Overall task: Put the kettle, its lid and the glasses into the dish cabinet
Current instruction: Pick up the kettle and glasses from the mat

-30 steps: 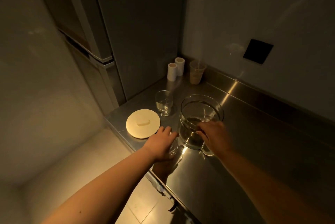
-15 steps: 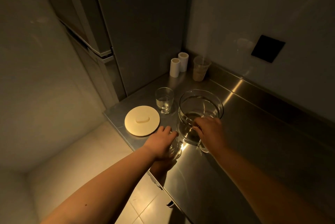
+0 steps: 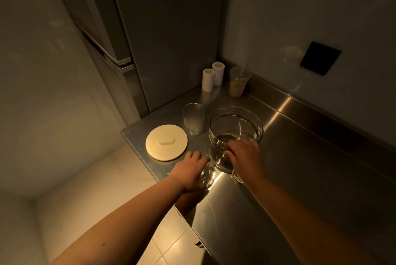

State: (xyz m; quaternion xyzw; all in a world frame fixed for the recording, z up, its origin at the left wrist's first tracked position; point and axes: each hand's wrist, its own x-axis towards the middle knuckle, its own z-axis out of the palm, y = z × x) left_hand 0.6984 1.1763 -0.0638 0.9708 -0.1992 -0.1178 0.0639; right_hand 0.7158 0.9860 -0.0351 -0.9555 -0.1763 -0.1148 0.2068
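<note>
Head view, right hand [image 3: 246,157] on kettle [image 3: 235,127] handle

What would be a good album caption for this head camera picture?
Left hand on a glass, right hand gripping the glass kettle beside its lid.

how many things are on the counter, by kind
glasses: 2, one standing, one under the left hand
kettle: 1
lid: 1
white rolls: 2
plastic cup: 1
total: 7
</note>
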